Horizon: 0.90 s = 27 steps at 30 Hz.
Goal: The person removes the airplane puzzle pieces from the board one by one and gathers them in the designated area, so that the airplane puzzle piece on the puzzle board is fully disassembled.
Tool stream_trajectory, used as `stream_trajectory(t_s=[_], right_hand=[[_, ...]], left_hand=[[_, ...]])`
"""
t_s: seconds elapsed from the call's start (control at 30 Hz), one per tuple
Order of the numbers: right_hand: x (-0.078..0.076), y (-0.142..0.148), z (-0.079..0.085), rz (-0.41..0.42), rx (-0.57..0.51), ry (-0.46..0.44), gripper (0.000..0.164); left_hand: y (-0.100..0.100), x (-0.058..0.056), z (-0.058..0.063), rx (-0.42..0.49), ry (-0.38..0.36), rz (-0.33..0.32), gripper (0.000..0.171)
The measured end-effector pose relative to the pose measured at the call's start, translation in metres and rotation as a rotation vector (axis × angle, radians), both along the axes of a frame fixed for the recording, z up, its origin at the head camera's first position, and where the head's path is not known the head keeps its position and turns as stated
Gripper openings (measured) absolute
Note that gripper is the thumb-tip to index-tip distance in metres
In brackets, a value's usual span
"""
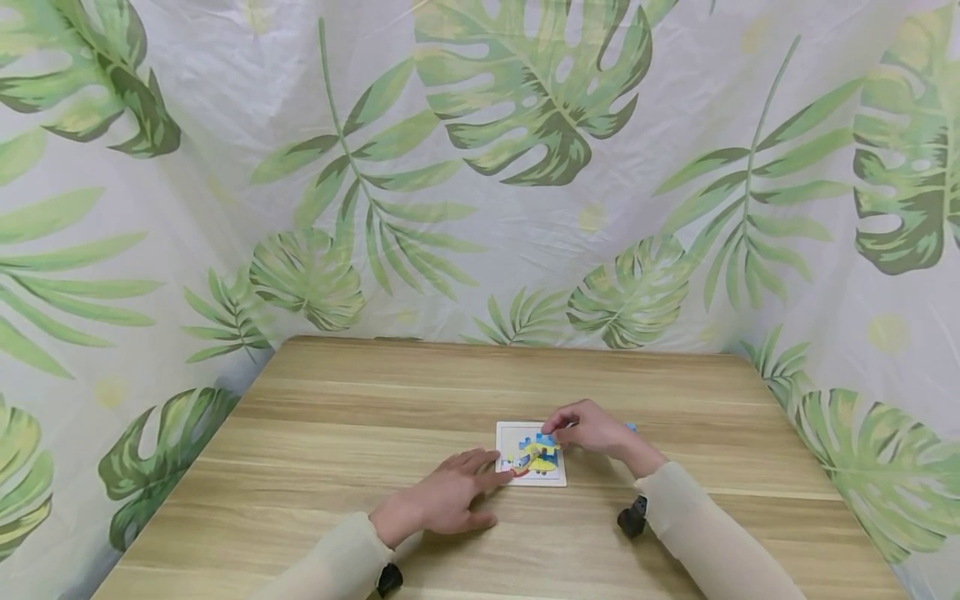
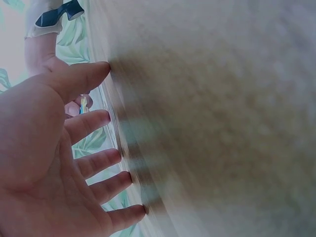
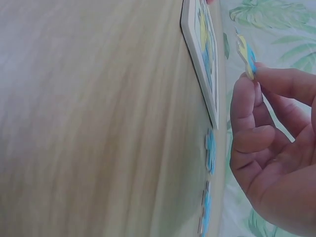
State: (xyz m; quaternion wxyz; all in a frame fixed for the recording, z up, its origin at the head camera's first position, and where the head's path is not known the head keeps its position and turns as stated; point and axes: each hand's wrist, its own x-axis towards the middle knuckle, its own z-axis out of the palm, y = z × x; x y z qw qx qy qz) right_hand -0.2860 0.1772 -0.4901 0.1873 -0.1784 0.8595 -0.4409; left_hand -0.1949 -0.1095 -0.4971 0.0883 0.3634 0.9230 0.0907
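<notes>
A square jigsaw puzzle board point(image 1: 512, 432) with a pale border lies flat on the table, its yellow, blue and red picture partly filled in. My left hand point(image 1: 447, 495) is spread out, fingertips at the board's left side; the left wrist view shows the fingers point(image 2: 101, 163) straight, with the palm facing the camera. Above the board's right side, my right hand point(image 1: 594, 429) pinches a yellow and blue puzzle piece point(image 3: 245, 54) between thumb and fingers. In the right wrist view that piece is held up off the table, near the board point(image 3: 195, 47).
Blue loose pieces point(image 3: 211, 150) lie on the table beside the board, partly hidden behind my right hand in the head view. The wood-grain table point(image 1: 375, 392) ends at a leaf-patterned cloth point(image 1: 517, 258) behind and at both sides.
</notes>
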Motion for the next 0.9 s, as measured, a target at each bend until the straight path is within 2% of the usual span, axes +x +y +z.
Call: stream_trajectory(t_s=[0.23,0.43,0.9], right_hand=[[0.003,0.01,0.002,-0.02,0.016,-0.003,0.013],[0.002,0.019,0.001,-0.015,0.019,-0.014,0.013],[0.003,0.037,-0.001,-0.013,0.04,-0.031,0.013]], left_hand=[[-0.001,-0.001,-0.001,0.012,0.0,-0.004,0.063],[0.0,-0.002,-0.002,0.019,0.018,-0.002,0.062],[0.0,-0.002,-0.002,0.008,0.01,-0.008,0.062]])
